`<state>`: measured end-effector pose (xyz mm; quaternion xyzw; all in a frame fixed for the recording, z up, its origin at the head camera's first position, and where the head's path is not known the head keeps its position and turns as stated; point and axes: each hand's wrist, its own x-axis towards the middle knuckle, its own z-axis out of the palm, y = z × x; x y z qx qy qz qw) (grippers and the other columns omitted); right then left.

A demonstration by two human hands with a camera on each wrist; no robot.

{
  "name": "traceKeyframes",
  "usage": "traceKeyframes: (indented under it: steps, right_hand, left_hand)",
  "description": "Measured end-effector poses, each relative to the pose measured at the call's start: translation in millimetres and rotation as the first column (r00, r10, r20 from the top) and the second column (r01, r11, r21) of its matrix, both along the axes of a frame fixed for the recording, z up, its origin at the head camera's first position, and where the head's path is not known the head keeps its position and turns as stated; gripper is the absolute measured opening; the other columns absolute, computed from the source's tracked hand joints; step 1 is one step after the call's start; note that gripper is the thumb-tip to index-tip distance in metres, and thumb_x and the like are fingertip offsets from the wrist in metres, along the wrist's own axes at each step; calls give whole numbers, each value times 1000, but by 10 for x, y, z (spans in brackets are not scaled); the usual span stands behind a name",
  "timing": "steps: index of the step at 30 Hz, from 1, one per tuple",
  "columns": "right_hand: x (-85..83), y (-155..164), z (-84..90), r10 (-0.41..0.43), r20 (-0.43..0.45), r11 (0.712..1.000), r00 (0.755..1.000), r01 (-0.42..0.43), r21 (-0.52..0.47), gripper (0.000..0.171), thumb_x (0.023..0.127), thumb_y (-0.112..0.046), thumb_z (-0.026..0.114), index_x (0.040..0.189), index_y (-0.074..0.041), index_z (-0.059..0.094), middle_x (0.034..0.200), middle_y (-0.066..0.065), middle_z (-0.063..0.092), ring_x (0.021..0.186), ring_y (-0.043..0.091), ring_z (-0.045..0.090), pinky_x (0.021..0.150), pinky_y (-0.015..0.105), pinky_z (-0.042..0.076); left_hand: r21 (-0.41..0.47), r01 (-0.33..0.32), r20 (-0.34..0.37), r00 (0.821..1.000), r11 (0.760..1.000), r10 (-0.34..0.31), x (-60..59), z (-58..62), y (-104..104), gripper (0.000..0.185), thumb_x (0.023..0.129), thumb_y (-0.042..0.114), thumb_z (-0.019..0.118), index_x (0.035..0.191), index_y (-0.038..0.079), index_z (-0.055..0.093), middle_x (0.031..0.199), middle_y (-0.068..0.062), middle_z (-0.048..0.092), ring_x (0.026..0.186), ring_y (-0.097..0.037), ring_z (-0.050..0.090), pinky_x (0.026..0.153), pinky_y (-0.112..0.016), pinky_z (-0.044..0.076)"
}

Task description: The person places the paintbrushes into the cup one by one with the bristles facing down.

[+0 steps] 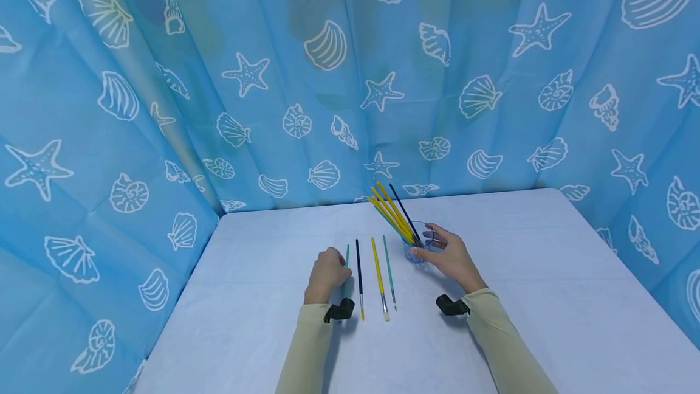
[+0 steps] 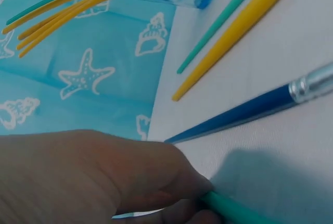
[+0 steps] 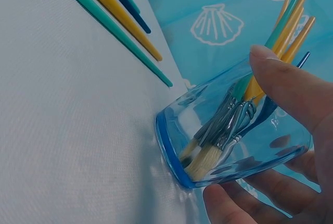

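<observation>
My left hand (image 1: 328, 273) pinches a green-handled paintbrush (image 2: 237, 211) between thumb and fingers, low over the white tabletop. Part of that brush is hidden behind the hand and wrist. To its right lie a dark blue brush (image 1: 358, 272), a yellow brush (image 1: 377, 269) and a thin green brush (image 1: 389, 272), side by side with bristles toward me. My right hand (image 1: 451, 258) grips a clear blue-tinted glass cup (image 3: 169, 146), thumb on one side and fingers on the other. Several yellow, green and dark-handled brushes (image 1: 395, 214) lean left in the cup, bristles down.
The table (image 1: 229, 321) has a white cloth, its far edge close to a blue curtain (image 1: 273, 78) printed with shells and starfish. Black straps with dark mounts sit on both wrists, over light green sleeves (image 1: 306, 345).
</observation>
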<state>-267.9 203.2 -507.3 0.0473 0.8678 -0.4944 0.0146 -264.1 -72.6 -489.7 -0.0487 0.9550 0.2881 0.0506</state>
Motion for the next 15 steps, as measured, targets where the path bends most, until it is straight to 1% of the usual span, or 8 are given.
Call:
traceKeyframes:
  steps: [3,5,7,9,11,13,15]
  right_hand:
    - [0,0,-4,2,-1,1000,1000,-2,-4,92,87,-44,82,161,-17,36,159,18,48,145,42,48,115,60,44]
    - [0,-1,-7,4,-3,1000,1000,-4,-6,92,87,-43,82,161,-16,36,159,18,48,145,42,48,114,60,45]
    - [-2,-2,-9,5,-6,1000,1000,-5,-5,92,87,-44,82,161,-16,36,159,18,48,144,42,49,114,60,45]
    - [-1,-3,-8,2,-7,1000,1000,-2,-5,92,87,-43,82,161,-16,36,159,18,48,144,42,49,114,60,46]
    - [-1,-6,-8,3,-8,1000,1000,-3,-6,92,87,-44,82,161,-16,36,158,18,48,144,43,49,113,60,45]
    - [3,-6,-6,0,-6,1000,1000,0,-8,91,87,-43,82,161,-16,36,158,18,48,144,42,49,114,60,45]
    - [5,-8,-5,-1,-3,1000,1000,1,-10,91,87,-42,82,161,-16,35,159,18,48,144,42,49,114,59,45]
  left_hand:
    - [-72,27,-33,999,997,-30,26,18,14,15,83,9,80,87,0,68,75,-9,65,65,-21,59,60,-32,51]
    - [-124,45,-47,998,991,-51,33,17,26,18,82,10,81,77,3,65,67,-6,60,59,-19,56,55,-30,45]
    - [-175,54,-62,996,983,-66,37,12,35,23,80,11,82,72,6,61,63,-4,56,57,-18,53,53,-29,41]
    - [-203,52,-68,995,978,-67,35,9,42,23,80,13,83,74,5,62,65,-5,57,58,-18,53,54,-29,41]
    - [-220,41,-71,996,975,-58,32,10,44,23,79,15,85,83,3,66,70,-6,61,60,-19,55,56,-30,44]
    - [-229,32,-72,996,973,-49,26,12,35,26,79,16,85,93,1,68,76,-9,65,62,-21,57,57,-32,48]
    - [-228,25,-60,997,973,-40,19,12,14,30,80,17,85,99,0,69,80,-10,66,64,-21,58,59,-33,50]
